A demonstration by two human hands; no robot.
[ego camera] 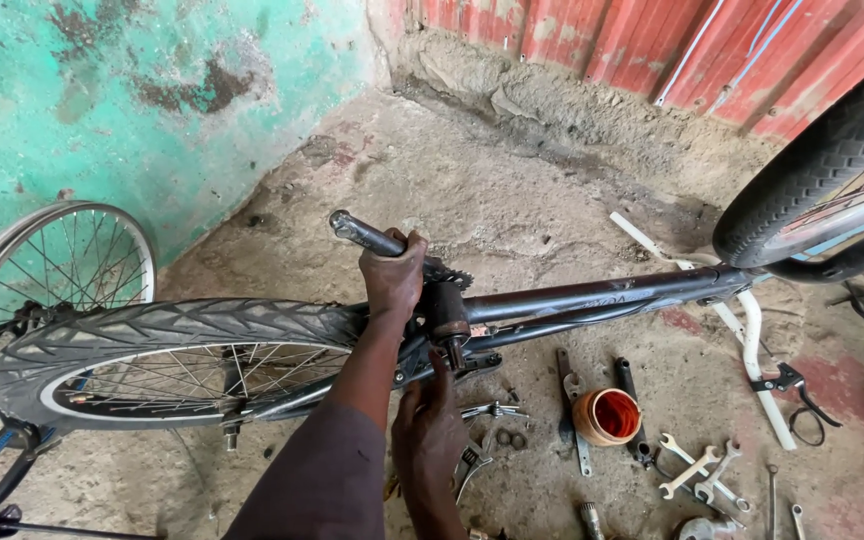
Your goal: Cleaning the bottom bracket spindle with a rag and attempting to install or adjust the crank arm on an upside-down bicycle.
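Note:
A dark bicycle frame [592, 297] lies across the concrete floor. My left hand [393, 281] is wrapped around the black crank arm [360, 234], which sticks up and to the left beside the toothed chainring [449, 273]. My right hand [428, 425] reaches up from below, its fingertips pinching the spindle end [452, 350] that pokes out of the rusty bottom bracket [445, 312]. The back of the hand hides part of the grip.
The tyred rear wheel [172, 330] lies left, with a bare spoked rim [52, 250] behind it. Another tyre [822, 170] looms at the upper right. An orange cup [607, 415], several spanners [697, 470], pliers [792, 380] and a white tube [752, 350] lie on the floor.

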